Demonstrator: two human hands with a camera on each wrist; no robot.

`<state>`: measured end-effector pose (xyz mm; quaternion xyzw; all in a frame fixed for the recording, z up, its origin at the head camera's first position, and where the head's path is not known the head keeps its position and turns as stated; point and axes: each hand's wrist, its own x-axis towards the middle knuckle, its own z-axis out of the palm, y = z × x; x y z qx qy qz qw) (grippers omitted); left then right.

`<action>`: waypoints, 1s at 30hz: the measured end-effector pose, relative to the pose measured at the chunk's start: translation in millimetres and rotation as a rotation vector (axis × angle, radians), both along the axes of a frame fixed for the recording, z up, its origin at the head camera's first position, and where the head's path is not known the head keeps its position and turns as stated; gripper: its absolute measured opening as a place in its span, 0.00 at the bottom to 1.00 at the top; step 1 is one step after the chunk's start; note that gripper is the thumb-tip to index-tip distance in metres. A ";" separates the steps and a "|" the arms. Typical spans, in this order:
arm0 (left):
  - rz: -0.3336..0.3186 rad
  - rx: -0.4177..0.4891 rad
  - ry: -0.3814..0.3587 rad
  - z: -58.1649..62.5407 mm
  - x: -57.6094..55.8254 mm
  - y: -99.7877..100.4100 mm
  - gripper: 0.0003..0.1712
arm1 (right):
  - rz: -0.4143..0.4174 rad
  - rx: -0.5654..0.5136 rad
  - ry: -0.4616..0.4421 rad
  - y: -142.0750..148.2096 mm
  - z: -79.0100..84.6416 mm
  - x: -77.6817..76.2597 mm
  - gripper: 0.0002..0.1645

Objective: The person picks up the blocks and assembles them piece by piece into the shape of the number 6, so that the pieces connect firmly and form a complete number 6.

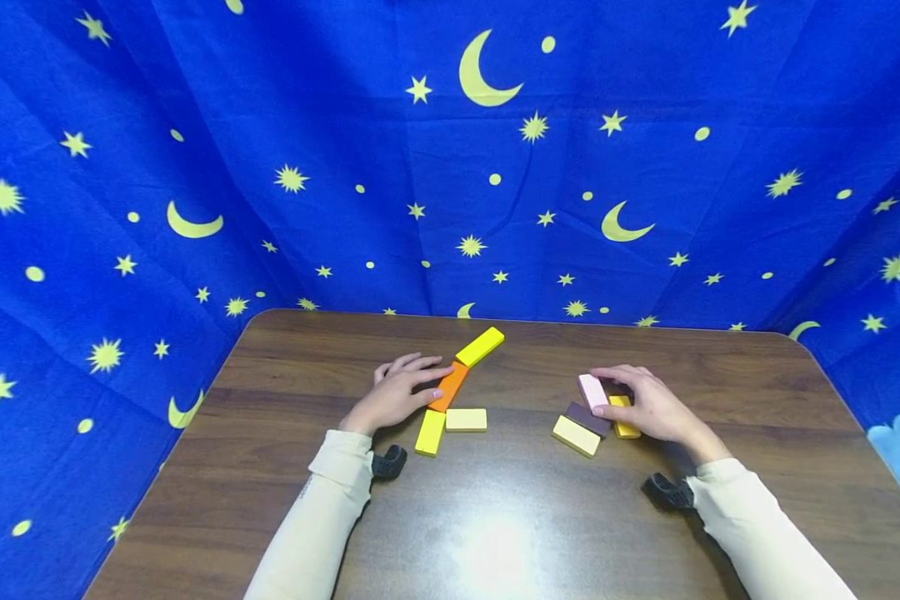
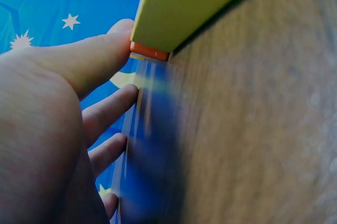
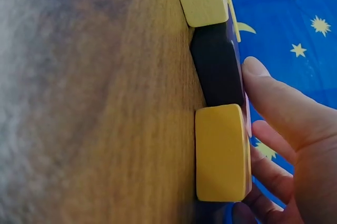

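Note:
My left hand (image 1: 397, 393) rests its thumb and index finger on the orange block (image 1: 450, 385), other fingers spread beyond it. A bright yellow block (image 1: 482, 346) meets its far end, another yellow block (image 1: 431, 432) its near end. A pale yellow block (image 1: 467, 420) lies beside these. Farther right, my right hand (image 1: 648, 404) pinches a pink block (image 1: 592, 392) between thumb and index finger. That block is against a dark purple block (image 1: 587, 419), with a cream block (image 1: 577, 436) along its front side. An amber block (image 3: 221, 153) lies under the right hand, partly hidden in the head view.
All the blocks lie on a brown wooden table (image 1: 510, 483) with rounded far corners. A blue cloth (image 1: 390, 167) with moons and stars hangs behind and beside it. Black wrist straps (image 1: 390, 462) show at both sleeves.

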<state>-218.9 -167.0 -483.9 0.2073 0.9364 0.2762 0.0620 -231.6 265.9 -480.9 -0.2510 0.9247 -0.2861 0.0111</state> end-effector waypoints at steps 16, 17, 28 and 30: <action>0.008 -0.009 -0.009 0.4 -0.2 0.1 0.26 | 0.000 0.013 0.063 -5.8 1.7 -2.6 0.33; 0.007 -0.007 -0.009 0.4 -0.2 0.0 0.26 | -0.002 0.016 0.063 -6.0 1.7 -2.9 0.33; 0.007 -0.010 -0.008 -0.2 -1.0 0.0 0.26 | -0.011 0.073 0.075 -12.0 5.1 -6.4 0.37; 0.007 -0.010 -0.008 0.2 -1.1 0.0 0.26 | -0.011 0.083 0.079 -13.4 5.9 -6.8 0.38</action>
